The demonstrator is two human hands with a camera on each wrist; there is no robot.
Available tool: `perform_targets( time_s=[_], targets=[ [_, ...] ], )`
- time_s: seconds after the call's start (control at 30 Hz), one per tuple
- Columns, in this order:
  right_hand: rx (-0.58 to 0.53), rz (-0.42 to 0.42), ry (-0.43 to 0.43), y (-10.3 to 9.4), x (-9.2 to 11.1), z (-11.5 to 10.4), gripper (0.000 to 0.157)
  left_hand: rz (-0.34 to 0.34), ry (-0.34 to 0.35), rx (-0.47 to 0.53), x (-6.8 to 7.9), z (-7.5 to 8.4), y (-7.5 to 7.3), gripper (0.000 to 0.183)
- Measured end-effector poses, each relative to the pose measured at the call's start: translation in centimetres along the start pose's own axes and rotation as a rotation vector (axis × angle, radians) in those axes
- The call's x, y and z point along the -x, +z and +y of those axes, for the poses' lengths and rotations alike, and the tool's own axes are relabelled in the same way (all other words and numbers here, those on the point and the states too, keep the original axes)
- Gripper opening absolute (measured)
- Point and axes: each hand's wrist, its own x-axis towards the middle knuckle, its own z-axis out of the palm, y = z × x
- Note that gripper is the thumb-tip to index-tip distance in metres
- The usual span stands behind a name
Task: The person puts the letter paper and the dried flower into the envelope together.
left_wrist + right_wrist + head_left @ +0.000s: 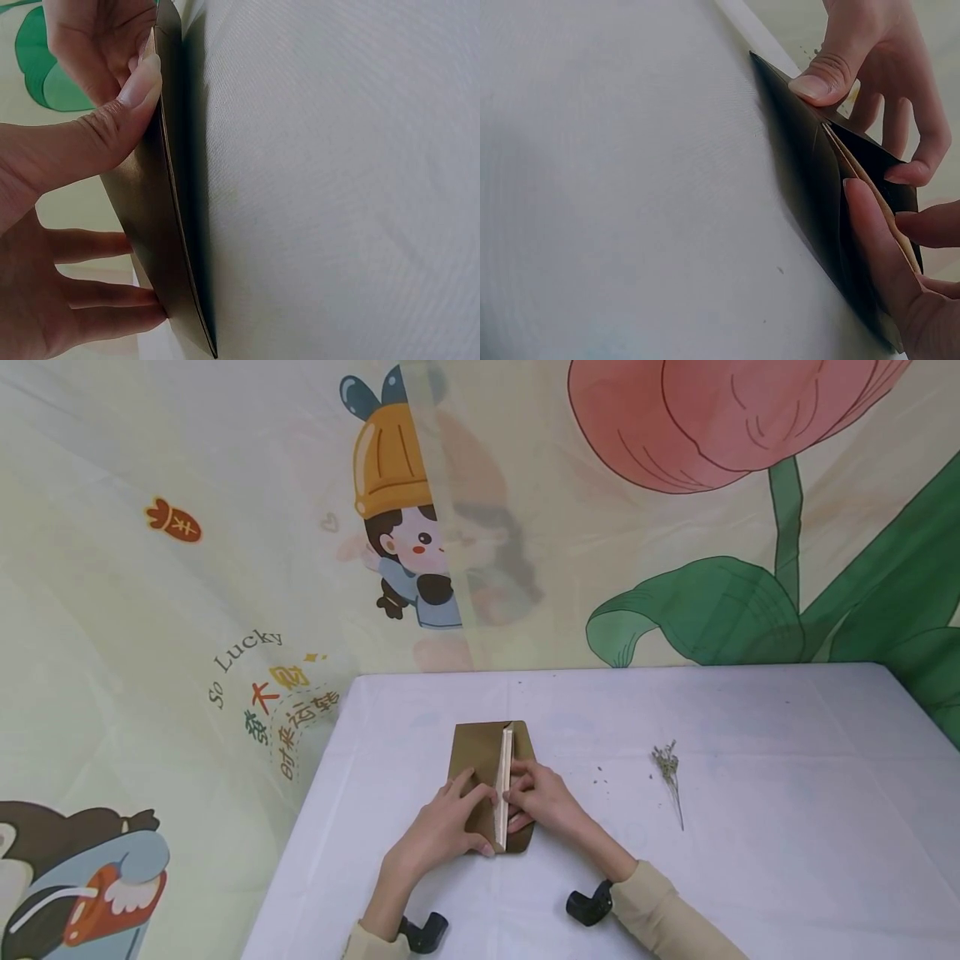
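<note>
A brown-gold envelope (476, 743) lies on the white table in front of me, with its opening spread apart. A pale cream strip, the edge of a thin card (507, 752), stands up out of the opening. My left hand (442, 822) holds the envelope from the left, its thumb at the near edge and its fingers spread over the panel. From the right, my right hand (551, 802) pinches the card between thumb and fingers. In the right wrist view the card's tan edge (885, 208) runs inside the dark pocket; its lower part is hidden.
A small dried flower sprig (667, 767) lies on the table to the right. Tiny crumbs (597, 770) are scattered between it and the envelope. A black camera mount (425, 932) sits on each wrist. Behind the white tabletop (787, 827) hangs a printed cloth (510, 635).
</note>
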Motion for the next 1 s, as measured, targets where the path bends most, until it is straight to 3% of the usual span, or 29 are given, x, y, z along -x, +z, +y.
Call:
perform_targets(
  time_s=[1.0],
  targets=[
    [0.034, -0.1, 0.014, 0.37, 0.03, -0.09, 0.055, -0.018, -0.008, -0.009, -0.09, -0.07, -0.03, 0.066]
  ],
)
